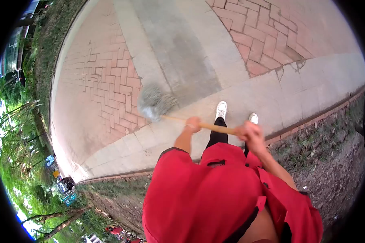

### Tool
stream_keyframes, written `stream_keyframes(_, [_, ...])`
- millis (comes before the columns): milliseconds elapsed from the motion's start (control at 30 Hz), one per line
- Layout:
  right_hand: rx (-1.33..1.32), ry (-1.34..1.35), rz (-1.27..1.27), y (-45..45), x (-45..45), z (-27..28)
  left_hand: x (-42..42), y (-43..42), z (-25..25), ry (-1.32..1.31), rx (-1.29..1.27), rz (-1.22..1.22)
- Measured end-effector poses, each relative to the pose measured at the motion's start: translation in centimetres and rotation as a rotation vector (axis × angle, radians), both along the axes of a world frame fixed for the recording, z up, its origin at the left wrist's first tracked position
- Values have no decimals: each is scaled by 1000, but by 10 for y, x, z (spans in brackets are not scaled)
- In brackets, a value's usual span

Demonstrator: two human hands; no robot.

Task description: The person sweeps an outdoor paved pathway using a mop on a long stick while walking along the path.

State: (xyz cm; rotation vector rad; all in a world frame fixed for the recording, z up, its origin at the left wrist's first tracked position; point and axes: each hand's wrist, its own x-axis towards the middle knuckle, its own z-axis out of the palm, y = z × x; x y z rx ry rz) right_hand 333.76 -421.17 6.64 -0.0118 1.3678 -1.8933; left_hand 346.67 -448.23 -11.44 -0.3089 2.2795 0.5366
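Note:
A mop with a grey string head (pixel 153 97), blurred by motion, rests over the pavement to the left of my feet. Its light wooden handle (pixel 219 128) runs from the head toward the right, across the front of my body. My left hand (pixel 193 124) is wrapped round the handle on the side nearer the mop head. Farther up, close to the handle's end, my right hand (pixel 250 133) grips it, slightly smeared. A darker, damp-looking strip (pixel 178 52) of paving stretches away behind the mop head.
Red brick panels (pixel 113 87) lie between pale concrete slabs (pixel 300 87). My white shoes (pixel 221 109) stand on the slabs. Behind them, a low brick edging (pixel 278 138) borders soil and grass (pixel 324 158). Parked vehicles (pixel 65 185) and trees are at the far left.

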Motion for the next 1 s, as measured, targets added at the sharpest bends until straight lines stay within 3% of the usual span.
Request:
stream_keyframes(100, [-263,-43,54,-49,-8,34,27,-37,50,46,-97,225])
stream_keyframes(133, [-126,-98,45,-42,-9,42,36,-30,64,22,-102,229])
stream_keyframes(200, [-226,-167,-129,-15,-18,44,18,-10,71,169,-137,222])
stream_keyframes(333, [-293,-35,-444,75,-62,88,-51,87,108,374,131,137])
stream_keyframes(367, [-294,28,-500,104,-73,106,-61,120,96,577,285,131])
stream_keyframes(400, [-291,95,-554,136,-83,124,-89,151,130,588,261,-30])
stream_keyframes(467, [-248,240,-669,201,-100,172,-119,227,121,843,550,19])
stream_keyframes(500, [-194,313,-746,229,-103,198,-139,256,133,839,533,-148])
stream_keyframes(533, [-121,381,-846,253,-104,222,-158,278,159,707,546,-143])
stream_keyframes(567, [-32,435,-949,271,-101,239,-169,297,169,841,590,-91])
stream_keyframes(633, [177,498,-1103,291,-99,250,-189,328,162,815,667,-34])
stream_keyframes(733, [397,542,-1129,203,-101,238,-198,320,126,774,750,93])
stream_keyframes(767, [349,532,-1066,192,-100,219,-182,300,111,800,708,128])
stream_keyframes(867, [160,396,-712,114,-63,127,-140,226,57,817,591,217])
stream_keyframes(1000, [35,210,-107,-12,-23,0,-44,85,-21,367,308,118])
